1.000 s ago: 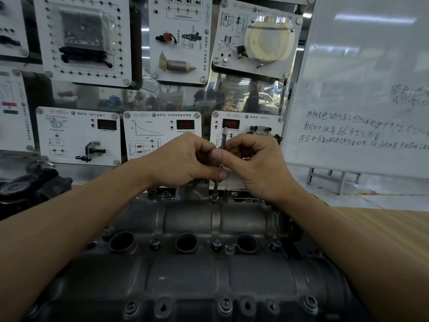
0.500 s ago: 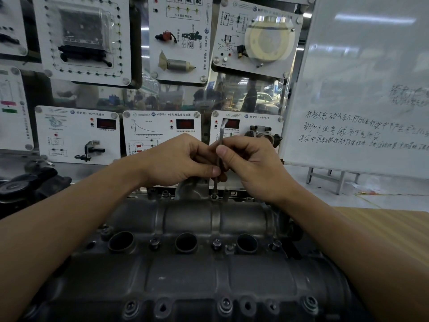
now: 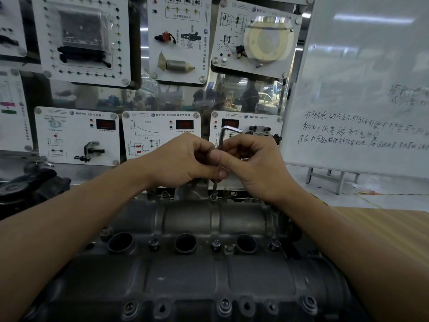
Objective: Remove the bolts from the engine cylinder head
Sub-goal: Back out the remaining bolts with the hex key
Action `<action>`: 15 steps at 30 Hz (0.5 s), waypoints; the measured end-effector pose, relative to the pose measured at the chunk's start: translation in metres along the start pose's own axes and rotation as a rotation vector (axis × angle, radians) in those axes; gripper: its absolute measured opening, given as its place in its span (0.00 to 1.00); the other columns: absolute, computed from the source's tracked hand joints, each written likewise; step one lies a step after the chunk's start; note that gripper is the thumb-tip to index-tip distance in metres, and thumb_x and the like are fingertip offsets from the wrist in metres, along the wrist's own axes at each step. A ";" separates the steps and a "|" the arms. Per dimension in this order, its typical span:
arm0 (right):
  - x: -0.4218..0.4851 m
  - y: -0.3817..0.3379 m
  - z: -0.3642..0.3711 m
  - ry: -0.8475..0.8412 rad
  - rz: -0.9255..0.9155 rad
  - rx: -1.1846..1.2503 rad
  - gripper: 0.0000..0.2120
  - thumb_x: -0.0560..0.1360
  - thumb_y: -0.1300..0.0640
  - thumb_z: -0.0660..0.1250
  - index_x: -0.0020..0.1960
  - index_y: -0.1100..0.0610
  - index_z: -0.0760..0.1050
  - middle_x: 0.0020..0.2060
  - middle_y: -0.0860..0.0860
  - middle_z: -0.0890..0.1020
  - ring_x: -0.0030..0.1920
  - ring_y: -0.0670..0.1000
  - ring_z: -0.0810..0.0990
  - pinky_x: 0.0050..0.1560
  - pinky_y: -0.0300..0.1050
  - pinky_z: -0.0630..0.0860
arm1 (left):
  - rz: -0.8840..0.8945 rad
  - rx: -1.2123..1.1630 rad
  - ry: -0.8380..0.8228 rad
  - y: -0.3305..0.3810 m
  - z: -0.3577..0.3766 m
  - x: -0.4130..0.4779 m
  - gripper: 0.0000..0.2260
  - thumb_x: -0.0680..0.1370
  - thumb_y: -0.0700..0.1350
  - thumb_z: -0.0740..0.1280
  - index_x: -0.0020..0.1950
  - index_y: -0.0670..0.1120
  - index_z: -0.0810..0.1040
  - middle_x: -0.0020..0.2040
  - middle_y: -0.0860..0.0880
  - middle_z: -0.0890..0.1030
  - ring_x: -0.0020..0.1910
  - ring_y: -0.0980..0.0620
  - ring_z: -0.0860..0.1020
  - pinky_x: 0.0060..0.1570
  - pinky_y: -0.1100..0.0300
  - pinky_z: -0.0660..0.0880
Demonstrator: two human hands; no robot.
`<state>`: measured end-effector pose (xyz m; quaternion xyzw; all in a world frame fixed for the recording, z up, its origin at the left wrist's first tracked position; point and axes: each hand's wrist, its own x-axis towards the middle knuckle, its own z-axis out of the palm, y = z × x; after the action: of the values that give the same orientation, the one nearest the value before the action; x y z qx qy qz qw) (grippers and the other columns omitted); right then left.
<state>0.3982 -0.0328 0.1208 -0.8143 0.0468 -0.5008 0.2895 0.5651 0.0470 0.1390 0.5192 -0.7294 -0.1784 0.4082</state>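
Observation:
A grey engine cylinder head point(image 3: 185, 282) fills the lower half of the view, with three round holes across its middle and several bolts along its rows. An L-shaped hex key point(image 3: 221, 140) stands upright with its tip in a bolt point(image 3: 213, 197) on the far edge. My left hand point(image 3: 183, 161) and my right hand point(image 3: 253, 163) meet around the key's shaft, fingers and thumbs pinching it. The key's short arm points right above my right hand. A middle-row bolt point(image 3: 216, 244) sits between two holes.
White training panels point(image 3: 160, 133) with gauges and sensors hang on the wall behind the engine. A whiteboard point(image 3: 362, 89) with handwriting stands at the right. A wooden tabletop point(image 3: 380, 219) lies right of the engine. Dark engine parts point(image 3: 30, 184) sit at the left.
The hex key has turned in my fingers: its short arm now points right and shows above my right hand. Both hands stay at the same far-edge bolt.

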 end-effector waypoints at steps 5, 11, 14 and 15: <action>0.000 -0.001 0.000 -0.019 -0.019 -0.037 0.01 0.73 0.62 0.74 0.43 0.59 0.82 0.35 0.51 0.84 0.37 0.48 0.82 0.40 0.40 0.80 | 0.014 -0.004 0.014 0.001 0.001 0.000 0.10 0.69 0.44 0.78 0.46 0.39 0.84 0.37 0.47 0.85 0.38 0.55 0.82 0.41 0.64 0.79; 0.000 -0.001 0.000 -0.046 -0.022 -0.061 0.04 0.78 0.63 0.69 0.46 0.60 0.82 0.37 0.56 0.84 0.38 0.52 0.82 0.42 0.47 0.80 | -0.036 -0.058 -0.035 0.003 -0.005 -0.005 0.15 0.71 0.43 0.73 0.57 0.41 0.83 0.50 0.43 0.87 0.54 0.45 0.84 0.61 0.48 0.78; 0.000 0.001 -0.001 -0.074 -0.009 -0.068 0.06 0.79 0.64 0.66 0.51 0.63 0.82 0.36 0.50 0.84 0.37 0.46 0.82 0.39 0.40 0.80 | -0.055 -0.039 -0.054 0.002 -0.006 -0.006 0.11 0.76 0.35 0.70 0.58 0.39 0.83 0.49 0.45 0.87 0.53 0.48 0.85 0.61 0.51 0.78; 0.000 0.002 -0.001 -0.083 -0.005 -0.063 0.07 0.80 0.64 0.65 0.51 0.63 0.82 0.34 0.45 0.83 0.36 0.41 0.80 0.38 0.35 0.77 | -0.058 -0.028 -0.050 0.002 -0.006 -0.006 0.10 0.77 0.35 0.69 0.57 0.38 0.83 0.49 0.45 0.87 0.53 0.48 0.85 0.61 0.50 0.78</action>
<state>0.3978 -0.0347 0.1206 -0.8433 0.0481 -0.4656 0.2642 0.5694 0.0541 0.1413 0.5298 -0.7214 -0.2136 0.3916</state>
